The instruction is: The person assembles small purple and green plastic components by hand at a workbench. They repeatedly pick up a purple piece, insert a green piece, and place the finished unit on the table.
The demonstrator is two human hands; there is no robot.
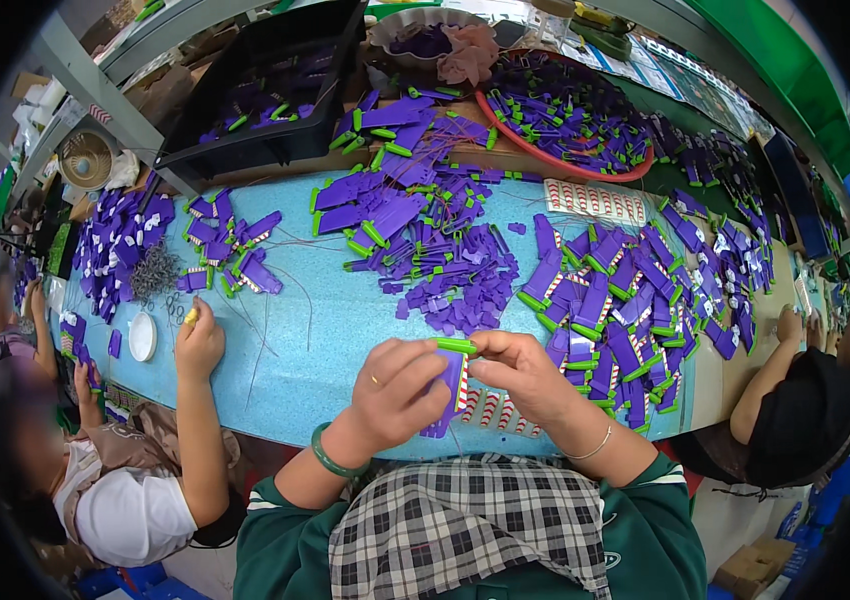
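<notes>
My left hand (400, 392) is wrapped round a flat purple plastic piece (435, 425) with a bright green end bar and a red-and-white striped strip along its edge. My right hand (525, 372) pinches at the same piece, its thumb and forefinger at the right end of the green bar. Between my wrists, on the table, lies a sheet of red-and-white striped stickers (495, 412). Just beyond my hands spreads a heap of small purple parts (460, 300). Right of my right hand are piled purple-and-green pieces with striped strips (610, 310).
An orange-rimmed basket (635, 174) of parts and a black tray (315, 140) stand at the back. A second sticker sheet (595, 203) lies near the basket. At left, a co-worker's hand (199, 345) is near a white dish (143, 337); another person (795, 400) sits at right.
</notes>
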